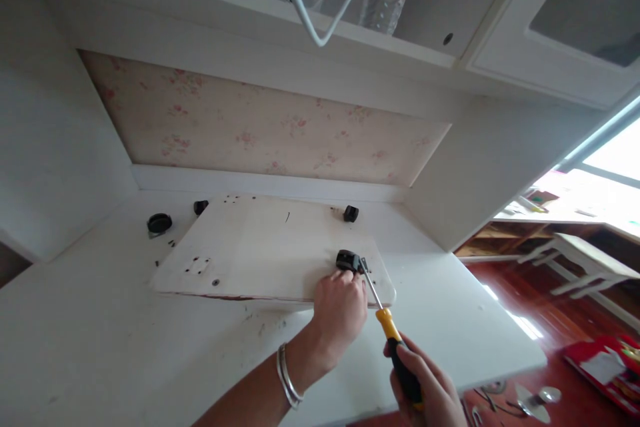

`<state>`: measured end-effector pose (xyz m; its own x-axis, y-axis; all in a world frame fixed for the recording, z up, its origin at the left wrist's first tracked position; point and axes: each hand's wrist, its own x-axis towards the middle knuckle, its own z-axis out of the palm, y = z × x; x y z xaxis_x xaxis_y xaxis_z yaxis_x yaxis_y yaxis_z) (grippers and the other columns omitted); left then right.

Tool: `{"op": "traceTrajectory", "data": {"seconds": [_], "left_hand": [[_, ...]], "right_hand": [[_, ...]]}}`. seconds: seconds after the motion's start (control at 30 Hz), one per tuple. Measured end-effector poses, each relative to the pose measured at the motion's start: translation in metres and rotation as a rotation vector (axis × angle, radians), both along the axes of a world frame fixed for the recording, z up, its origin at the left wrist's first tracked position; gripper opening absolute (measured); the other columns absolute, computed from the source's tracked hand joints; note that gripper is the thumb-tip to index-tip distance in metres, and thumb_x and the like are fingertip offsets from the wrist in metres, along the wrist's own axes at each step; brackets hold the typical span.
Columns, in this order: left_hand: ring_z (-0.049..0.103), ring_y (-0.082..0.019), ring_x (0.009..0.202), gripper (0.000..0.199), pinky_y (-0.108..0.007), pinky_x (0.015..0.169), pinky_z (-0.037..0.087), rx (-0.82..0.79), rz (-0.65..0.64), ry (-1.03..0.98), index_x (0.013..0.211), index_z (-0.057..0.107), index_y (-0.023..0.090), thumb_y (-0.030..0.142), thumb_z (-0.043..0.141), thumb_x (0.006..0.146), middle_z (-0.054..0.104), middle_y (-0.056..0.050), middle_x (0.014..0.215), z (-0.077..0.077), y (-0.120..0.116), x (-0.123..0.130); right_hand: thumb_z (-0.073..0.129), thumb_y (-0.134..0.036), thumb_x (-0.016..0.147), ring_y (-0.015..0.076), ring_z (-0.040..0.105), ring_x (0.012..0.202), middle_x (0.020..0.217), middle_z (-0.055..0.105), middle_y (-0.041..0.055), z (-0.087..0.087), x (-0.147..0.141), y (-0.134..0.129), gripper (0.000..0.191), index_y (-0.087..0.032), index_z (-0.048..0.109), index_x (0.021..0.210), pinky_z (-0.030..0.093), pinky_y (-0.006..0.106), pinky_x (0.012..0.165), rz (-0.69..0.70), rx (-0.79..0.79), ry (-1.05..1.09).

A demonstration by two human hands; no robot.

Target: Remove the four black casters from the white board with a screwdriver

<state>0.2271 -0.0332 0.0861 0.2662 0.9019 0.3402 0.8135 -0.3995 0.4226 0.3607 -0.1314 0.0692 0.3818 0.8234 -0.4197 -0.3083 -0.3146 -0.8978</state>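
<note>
At lower right, my right hand [425, 380] clenched a yellow-and-black, metal-shafted screwdriver [389, 325], its long axis pointing up-left to the rounded black caster [346, 259] my left hand [341, 303] gripped, right of centre.

From my end I see a white board [280, 253] lying toward the back edge of the surface [150, 347], brown showing along its near side. A black caster [345, 259] sits by the board's front right corner. My yellow-and-black screwdriver [388, 324] slants, metal tip at the caster, handle toward the surface's front edge.
</note>
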Motion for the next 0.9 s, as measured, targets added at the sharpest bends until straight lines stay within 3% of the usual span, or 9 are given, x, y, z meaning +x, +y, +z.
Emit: {"op": "traceTrajectory", "data": {"seconds": [0.17, 0.3, 0.47, 0.63, 0.77, 0.9], "left_hand": [[0.069, -0.022, 0.081, 0.030, -0.032, 0.066, 0.049, 0.010, 0.060, 0.037, 0.087, 0.067, 0.017, 0.023, 0.040, 0.097, 0.071, -0.009, 0.081, 0.000, 0.001, -0.007], [0.067, -0.020, 0.077, 0.026, -0.031, 0.063, 0.048, 0.016, 0.033, 0.070, 0.084, 0.066, 0.018, 0.017, 0.043, 0.095, 0.070, -0.006, 0.079, 0.004, -0.008, -0.012], [0.062, -0.021, 0.081, 0.019, -0.033, 0.065, 0.047, 0.169, -0.059, 0.131, 0.082, 0.062, 0.020, 0.013, 0.047, 0.091, 0.066, -0.005, 0.078, 0.031, -0.020, -0.022], [0.063, -0.021, 0.076, 0.019, -0.033, 0.060, 0.044, 0.184, -0.063, 0.200, 0.078, 0.061, 0.020, 0.012, 0.048, 0.089, 0.064, -0.004, 0.075, 0.050, -0.022, -0.040], [0.064, -0.019, 0.069, 0.023, -0.032, 0.054, 0.039, 0.115, -0.006, 0.243, 0.075, 0.060, 0.022, 0.008, 0.047, 0.088, 0.064, -0.001, 0.071, 0.040, -0.031, -0.055], [0.063, -0.019, 0.070, 0.023, -0.031, 0.055, 0.038, 0.112, -0.003, 0.257, 0.074, 0.059, 0.023, 0.010, 0.048, 0.089, 0.063, 0.000, 0.072, 0.037, -0.037, -0.062]], "right_hand": [[0.081, -0.052, 0.063, 0.0058, 0.042, 0.037, 0.069, 0.067, 0.0022, 0.000, -0.008, 0.004, 0.053, -0.013, 0.072, 0.097, 0.029, 0.017, 0.029, 0.028, 0.042, -0.007], [0.074, -0.058, 0.071, 0.0064, 0.039, 0.034, 0.045, 0.054, -0.0018, -0.005, -0.004, 0.005, 0.054, -0.011, 0.071, 0.096, 0.028, 0.016, 0.032, 0.116, 0.014, -0.021], [0.072, -0.066, 0.067, 0.0093, 0.039, 0.032, 0.039, 0.049, -0.0030, -0.016, 0.001, 0.006, 0.066, -0.010, 0.070, 0.102, 0.029, 0.018, 0.030, 0.213, -0.008, -0.026], [0.075, -0.057, 0.071, 0.0104, 0.046, 0.040, 0.052, 0.058, 0.0000, -0.009, -0.002, 0.008, 0.056, -0.010, 0.073, 0.102, 0.038, 0.021, 0.034, 0.311, 0.071, -0.017], [0.079, -0.052, 0.067, 0.0087, 0.047, 0.042, 0.079, 0.070, 0.0068, 0.005, -0.002, 0.007, 0.054, -0.012, 0.074, 0.102, 0.037, 0.020, 0.032, 0.160, 0.117, -0.017], [0.080, -0.051, 0.065, 0.0076, 0.046, 0.043, 0.079, 0.069, 0.0060, 0.014, 0.002, 0.003, 0.051, -0.011, 0.076, 0.097, 0.035, 0.019, 0.032, 0.039, 0.142, -0.049]]}}
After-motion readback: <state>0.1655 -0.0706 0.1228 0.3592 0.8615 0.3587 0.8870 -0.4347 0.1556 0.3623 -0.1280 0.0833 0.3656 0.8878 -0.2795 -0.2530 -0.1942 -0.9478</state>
